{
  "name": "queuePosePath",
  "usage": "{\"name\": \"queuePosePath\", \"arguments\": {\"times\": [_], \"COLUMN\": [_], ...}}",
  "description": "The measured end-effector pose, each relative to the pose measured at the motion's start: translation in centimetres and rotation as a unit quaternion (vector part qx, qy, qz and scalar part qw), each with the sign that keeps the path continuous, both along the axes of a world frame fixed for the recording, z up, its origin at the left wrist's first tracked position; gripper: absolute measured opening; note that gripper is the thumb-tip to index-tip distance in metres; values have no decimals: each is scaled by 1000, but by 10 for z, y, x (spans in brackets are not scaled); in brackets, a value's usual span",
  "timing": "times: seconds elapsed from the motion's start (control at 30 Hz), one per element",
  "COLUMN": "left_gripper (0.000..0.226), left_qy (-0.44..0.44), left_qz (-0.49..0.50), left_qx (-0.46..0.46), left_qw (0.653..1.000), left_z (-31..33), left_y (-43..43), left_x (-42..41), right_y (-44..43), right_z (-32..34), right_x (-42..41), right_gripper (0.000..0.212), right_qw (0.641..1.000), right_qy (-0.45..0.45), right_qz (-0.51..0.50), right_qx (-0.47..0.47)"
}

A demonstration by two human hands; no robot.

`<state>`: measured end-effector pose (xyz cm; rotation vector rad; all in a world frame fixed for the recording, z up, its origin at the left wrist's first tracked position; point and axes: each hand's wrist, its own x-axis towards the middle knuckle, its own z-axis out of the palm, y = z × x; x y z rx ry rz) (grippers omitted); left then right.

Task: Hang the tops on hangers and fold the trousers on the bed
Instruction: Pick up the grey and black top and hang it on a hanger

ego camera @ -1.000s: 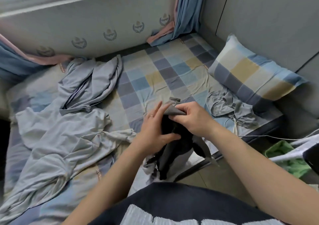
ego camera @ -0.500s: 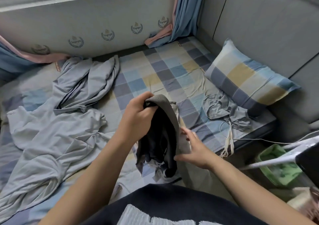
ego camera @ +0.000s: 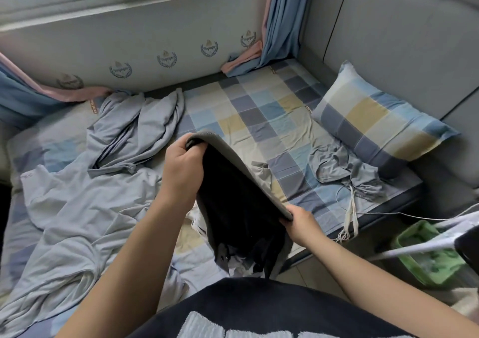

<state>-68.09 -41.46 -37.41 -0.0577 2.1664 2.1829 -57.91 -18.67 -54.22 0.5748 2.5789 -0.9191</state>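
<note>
Both hands grip one dark garment with a grey ribbed waistband: my left hand at its far end, right hand nearer, above the checked bed sheet. A green plastic basket at near right holds something indistinct.

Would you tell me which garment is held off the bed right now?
The dark garment with the grey waistband, stretched between the left hand and right hand. The pale blue-grey garments and lie crumpled on the bed.

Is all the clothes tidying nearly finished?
Not nearly. Nothing looks folded or hung. Left hand and right hand stretch the dark garment by its grey band. The grey clothes and crumpled grey piece lie loose on the bed.
</note>
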Motion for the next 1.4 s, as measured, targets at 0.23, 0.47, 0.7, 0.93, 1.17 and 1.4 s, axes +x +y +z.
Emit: {"name": "queuePosePath", "arguments": {"times": [0.23,0.47,0.7,0.93,1.17,1.4], "left_gripper": [32,43,19,29,16,29], "left_qy": [-99,-98,-44,-141,-271,-273], "left_qz": [19,-211,-273,-73,-28,-60], "left_qx": [-47,-100,-192,-15,128,-41], "left_qw": [994,967,942,987,954,959], "left_z": [-53,-70,-96,-78,-71,-70], "left_y": [-1,27,64,54,48,39], "left_x": [-17,17,56,39,31,5], "right_y": [16,-3,-8,3,-1,-25], "right_z": [70,149,184,143,73,25], "right_x": [-34,-65,-97,-70,-5,9], "right_gripper": [21,33,27,31,59,51], "right_qw": [985,882,803,840,935,970], "right_qy": [112,170,205,105,20,-25], "right_qz": [-48,-186,-203,-166,51,82], "right_qx": [-125,-399,-521,-506,-349,-226]}}
